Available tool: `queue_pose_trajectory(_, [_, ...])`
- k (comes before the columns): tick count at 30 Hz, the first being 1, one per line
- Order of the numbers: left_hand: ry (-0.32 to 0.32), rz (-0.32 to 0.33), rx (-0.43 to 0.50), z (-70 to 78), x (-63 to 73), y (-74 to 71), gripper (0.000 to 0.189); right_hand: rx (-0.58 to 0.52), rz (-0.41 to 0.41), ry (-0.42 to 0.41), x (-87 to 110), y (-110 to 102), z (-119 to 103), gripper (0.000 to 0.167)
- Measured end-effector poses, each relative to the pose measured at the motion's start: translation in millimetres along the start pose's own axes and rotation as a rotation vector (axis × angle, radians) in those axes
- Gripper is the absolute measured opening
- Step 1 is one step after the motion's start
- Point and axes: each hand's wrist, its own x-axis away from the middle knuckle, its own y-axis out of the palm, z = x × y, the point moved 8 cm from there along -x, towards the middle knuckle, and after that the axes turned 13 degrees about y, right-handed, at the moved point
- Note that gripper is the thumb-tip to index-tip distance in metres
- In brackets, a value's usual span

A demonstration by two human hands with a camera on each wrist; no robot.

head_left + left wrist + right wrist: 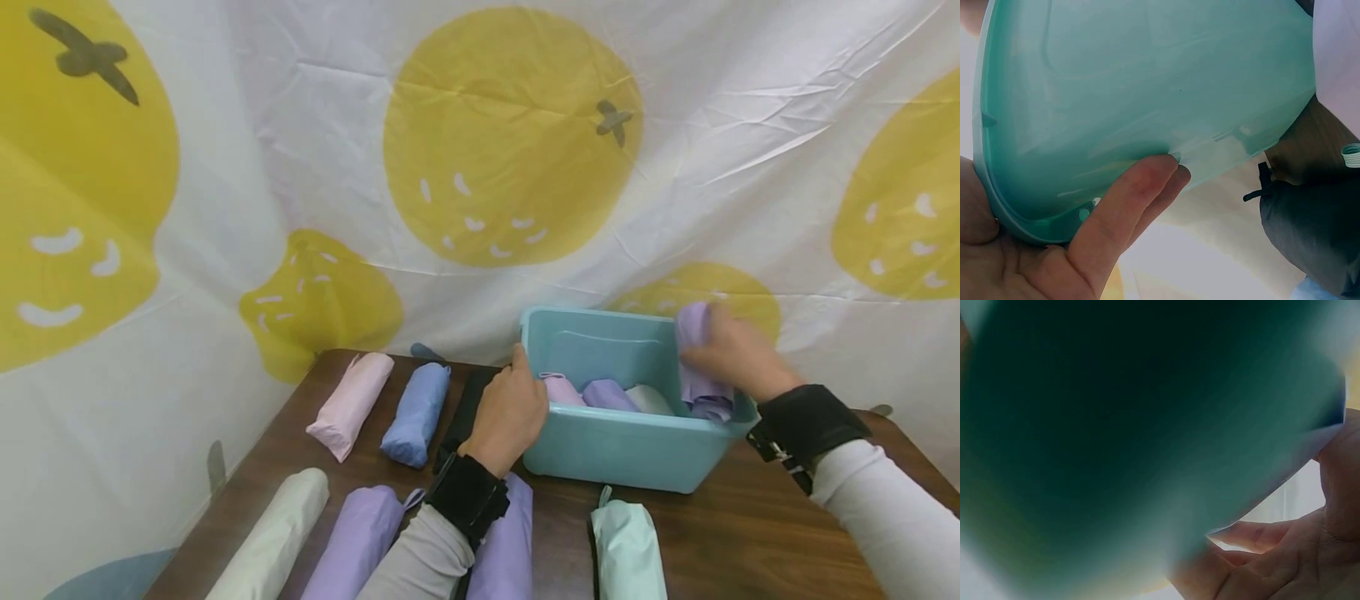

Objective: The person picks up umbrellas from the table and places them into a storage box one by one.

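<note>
A teal plastic bin (615,452) stands on the table. My left hand (508,417) grips its left end at the rim; in the left wrist view the fingers (1125,212) lie along the bin wall. At the bin's right end my right hand (738,354) holds a purple folded umbrella (696,367) upright, its lower end inside the bin. Inside lie a pink folded umbrella (561,389), another purple one (609,396) and a pale one (649,400), partly hidden by the front wall. The right wrist view is mostly a blurred teal wall, with part of the hand (1279,565) showing.
Left of the bin lie pink (351,404), blue (417,414) and black (1310,231) folded umbrellas. Nearer are whitish (273,533), purple (356,537) and mint (630,550) ones, plus another purple one (506,542) by the left wrist. A fruit-print curtain (322,167) hangs behind the table.
</note>
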Motion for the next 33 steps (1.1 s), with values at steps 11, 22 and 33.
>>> queue_pose_trajectory(11, [0.004, 0.005, -0.015, 0.6, 0.3, -0.6, 0.058, 0.026, -0.036, -0.036, 0.5, 14.7, -5.4, 0.056])
queue_pose_trajectory(22, [-0.022, 0.001, -0.017, 1.3, 1.4, -2.8, 0.059, 0.086, -0.065, -0.043, -2.2, 27.2, -5.9, 0.067])
queue_pose_trajectory(33, [-0.007, 0.006, -0.017, 1.6, 0.6, -2.5, 0.059, 0.108, -0.057, -0.099, -1.3, 38.5, -7.3, 0.054])
